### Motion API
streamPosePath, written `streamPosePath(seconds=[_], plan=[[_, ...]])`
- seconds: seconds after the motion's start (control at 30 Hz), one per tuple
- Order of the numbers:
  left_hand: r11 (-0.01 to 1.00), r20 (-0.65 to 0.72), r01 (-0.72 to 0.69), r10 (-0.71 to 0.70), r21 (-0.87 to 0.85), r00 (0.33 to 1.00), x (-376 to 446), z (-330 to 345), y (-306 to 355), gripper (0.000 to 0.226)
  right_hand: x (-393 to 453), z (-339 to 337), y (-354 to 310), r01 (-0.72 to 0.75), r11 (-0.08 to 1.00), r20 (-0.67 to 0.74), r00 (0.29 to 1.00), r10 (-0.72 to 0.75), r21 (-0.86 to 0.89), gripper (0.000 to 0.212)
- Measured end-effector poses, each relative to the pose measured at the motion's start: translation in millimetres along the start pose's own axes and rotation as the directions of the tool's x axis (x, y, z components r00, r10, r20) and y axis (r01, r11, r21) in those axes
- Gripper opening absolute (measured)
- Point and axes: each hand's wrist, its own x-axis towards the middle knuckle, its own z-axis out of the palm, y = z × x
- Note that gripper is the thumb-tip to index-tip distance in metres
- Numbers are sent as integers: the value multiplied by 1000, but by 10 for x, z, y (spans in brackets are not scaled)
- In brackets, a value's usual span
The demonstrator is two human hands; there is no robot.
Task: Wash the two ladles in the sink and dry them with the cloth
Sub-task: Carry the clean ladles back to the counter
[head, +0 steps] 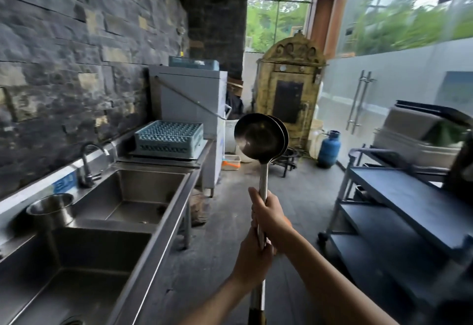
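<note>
Both hands, right [271,218] above left [253,258], grip the stacked ladles [261,136] upright beside the sink [143,186]; steel looks stiff, top-heavy, slippery wet; hold the handles mid-shaft.

A stainless steel surface [163,232] with two sink basins is running along the stone wall, carrying a green dish rack [169,138], a steel pot [52,208] and a faucet [88,165].
</note>
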Motion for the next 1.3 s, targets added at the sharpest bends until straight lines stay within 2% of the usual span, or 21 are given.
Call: streamPosePath(seconds=[0.3,0.43,0.7,0.8,0.97,1.1,1.3], plan=[[997,139,-58,65,-56,988,-106,630,220,27,-257,-752,43,-51,997,-195,980,37,-65,33],[987,147,-125,139,-105,979,-138,827,340,30,-340,-974,43,5,999,-253,967,-17,-47,30],[986,275,-90,126,-141,953,-26,1323,340,25,-318,-1446,126,-2,1000,-371,928,-9,-29,34],[986,337,-58,110,-159,935,38,1456,428,33,-306,-1615,123,3,999,-419,908,-19,-37,33],[980,508,-15,115,-196,854,185,1704,562,27,-238,-1974,135,-26,998,-543,839,-12,-63,35],[964,581,20,143,-265,801,221,1851,722,26,-265,-2224,122,-57,994,-611,792,-10,-90,36],[946,712,60,197,-319,674,187,2075,911,34,-499,-2543,78,-84,996,-704,705,88,40,37]])
